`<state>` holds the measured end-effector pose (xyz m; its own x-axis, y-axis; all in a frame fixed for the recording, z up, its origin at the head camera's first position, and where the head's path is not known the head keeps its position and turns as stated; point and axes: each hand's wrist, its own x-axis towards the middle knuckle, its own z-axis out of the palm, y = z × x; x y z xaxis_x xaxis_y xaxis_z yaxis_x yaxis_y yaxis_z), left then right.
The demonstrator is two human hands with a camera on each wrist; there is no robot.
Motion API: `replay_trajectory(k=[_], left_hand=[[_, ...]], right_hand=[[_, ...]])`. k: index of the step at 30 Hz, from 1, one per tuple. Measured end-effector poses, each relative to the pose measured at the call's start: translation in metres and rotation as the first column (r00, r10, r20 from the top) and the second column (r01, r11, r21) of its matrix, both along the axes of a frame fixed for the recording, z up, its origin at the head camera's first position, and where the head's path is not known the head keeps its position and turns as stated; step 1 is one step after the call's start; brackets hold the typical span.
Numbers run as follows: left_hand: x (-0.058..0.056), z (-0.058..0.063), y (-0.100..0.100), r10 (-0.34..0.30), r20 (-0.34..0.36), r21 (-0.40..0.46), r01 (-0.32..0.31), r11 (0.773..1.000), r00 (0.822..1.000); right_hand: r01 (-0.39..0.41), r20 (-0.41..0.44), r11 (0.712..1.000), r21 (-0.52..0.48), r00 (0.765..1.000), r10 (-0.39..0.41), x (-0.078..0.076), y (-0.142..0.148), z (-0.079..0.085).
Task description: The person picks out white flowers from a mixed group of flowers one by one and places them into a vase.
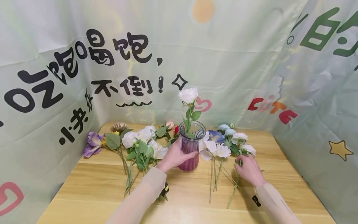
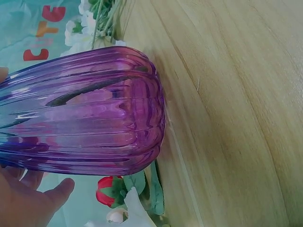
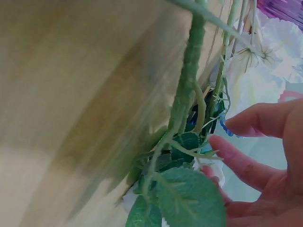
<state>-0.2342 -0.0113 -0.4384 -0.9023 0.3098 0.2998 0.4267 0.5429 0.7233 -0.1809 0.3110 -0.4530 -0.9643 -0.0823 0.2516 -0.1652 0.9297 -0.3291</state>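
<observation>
Vase (image 2: 94, 118) (ribbed) in left grip (image 1: 176, 156).

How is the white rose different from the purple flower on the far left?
The white rose stands up in the vase; the purple flower lies low at the left edge of the table. The white rose has a rounded bloom; the purple flower has loose, spreading petals. Both are flowers.

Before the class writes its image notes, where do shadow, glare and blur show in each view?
Head: a soft shadow on the table beneath the right hand; left wrist: pale streaks of glare along the ribs of the purple vase; right wrist: broad, diagonal dark bands across the tabletop, whose grain looks smeared and out of focus.
</observation>
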Motion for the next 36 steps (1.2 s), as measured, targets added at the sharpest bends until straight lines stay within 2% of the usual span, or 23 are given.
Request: replay_trajectory(k=[9, 20, 23, 28, 33, 36], left_hand=[[0.001, 0.002, 0.000, 0.004, 0.020, -0.004, -0.004, 1.000, 1.000], [0.001, 0.000, 0.000, 0.008, 0.008, -0.007, -0.008, 1.000, 1.000], [0.001, -0.001, 0.000, 0.009, 0.004, -0.004, -0.009, 1.000, 1.000], [0.000, -0.001, -0.001, 0.010, -0.004, 0.008, -0.010, 1.000, 1.000], [-0.001, -0.002, 0.000, 0.004, 0.001, 0.015, -0.004, 1.000, 1.000], [-0.001, -0.003, 0.000, -0.001, 0.002, 0.024, 0.001, 1.000, 1.000]], right_hand=[[-0.006, 0.081, 0.998, 0.066, 0.997, 0.001, -0.009, 0.002, -0.003], [-0.024, 0.131, 1.000, 0.012, 0.991, 0.022, -0.005, 0.008, -0.008], [-0.008, 0.097, 0.999, -0.047, 0.995, 0.012, -0.004, 0.010, -0.013], [0.051, 0.009, 0.986, -0.158, 0.999, -0.050, -0.003, 0.011, -0.020], [0.109, -0.090, 0.968, -0.225, 0.987, -0.132, -0.002, 0.013, -0.027], [0.116, -0.114, 0.962, -0.249, 0.982, -0.148, -0.002, 0.015, -0.029]])
